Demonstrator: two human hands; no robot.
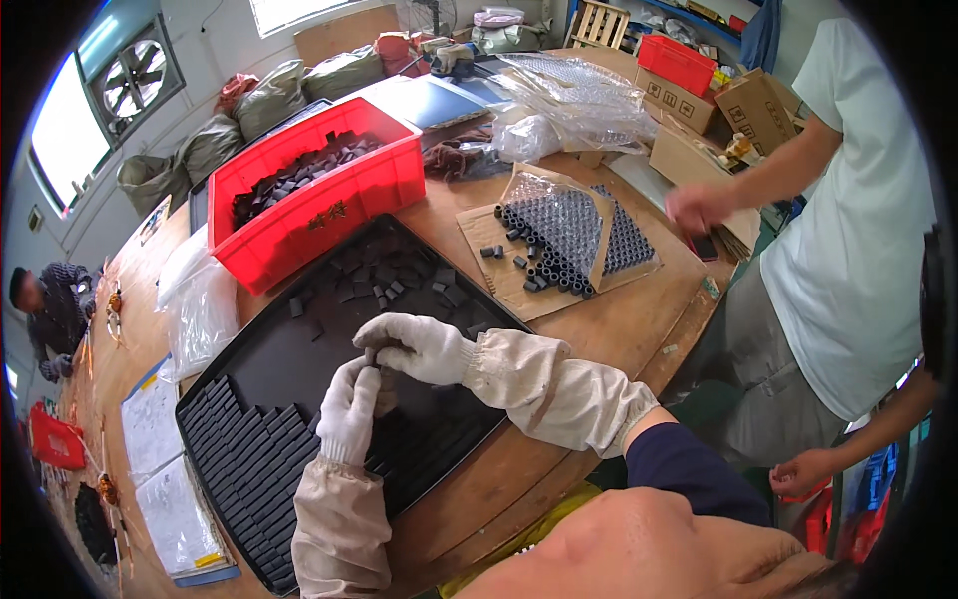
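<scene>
My left hand [349, 407] and my right hand [421, 347], both in white gloves with beige oversleeves, meet above a black tray [344, 374]. The fingertips of both are pinched together. Whatever they hold, if anything, is too small or hidden to make out. Small black blocks [239, 454] lie in neat slanting rows in the tray's near left part. Loose black pieces [374, 275] are scattered at its far end. Behind the tray stands a red plastic crate [299, 232] with a heap of similar black pieces in it.
Right of the tray, a cardboard sheet [544, 302] bears short black tubes [554, 268] partly under bubble wrap [554, 215]. A person [848, 230] stands close on the right, one hand over the table edge. Papers [165, 469] and plastic bags [200, 304] lie left.
</scene>
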